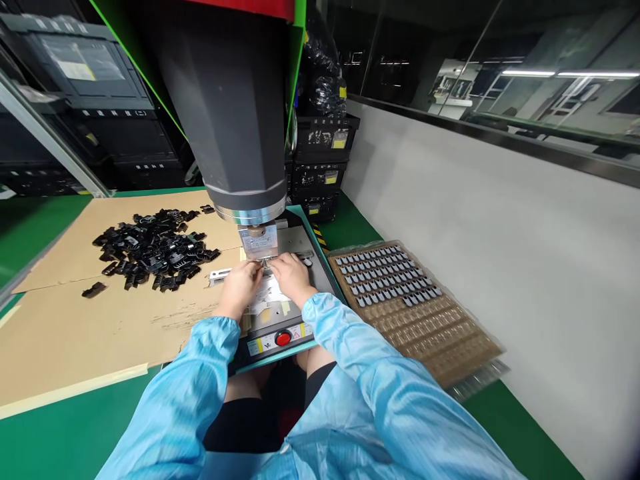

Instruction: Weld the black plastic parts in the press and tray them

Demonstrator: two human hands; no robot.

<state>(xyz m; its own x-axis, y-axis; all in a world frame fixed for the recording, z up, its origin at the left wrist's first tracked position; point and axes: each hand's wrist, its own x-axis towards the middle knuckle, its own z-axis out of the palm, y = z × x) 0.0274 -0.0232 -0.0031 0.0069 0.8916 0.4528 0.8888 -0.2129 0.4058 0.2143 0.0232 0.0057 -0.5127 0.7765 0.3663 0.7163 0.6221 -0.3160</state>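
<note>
Both my hands meet under the metal head (257, 241) of a large dark press (230, 120). My left hand (242, 288) comes in from the left with its fingers curled together. From the right, my right hand (291, 275) reaches in with its fingers bent toward the same spot. Their fingertips close on something small that I cannot make out, partly hidden by the fingers. Below them lies a white sheet (270, 297) on the grey metal press bed (267, 319). A pale metal strip (219, 275) sticks out left of my left hand.
Small black plastic parts (155, 250) lie heaped on cardboard (90, 333) at left. A clear tray (425, 327) at right holds rows of small grey parts (385, 273). A red button (283, 339) sits on the press's front edge. Black crates (320, 177) stand behind, beside a white wall (480, 240).
</note>
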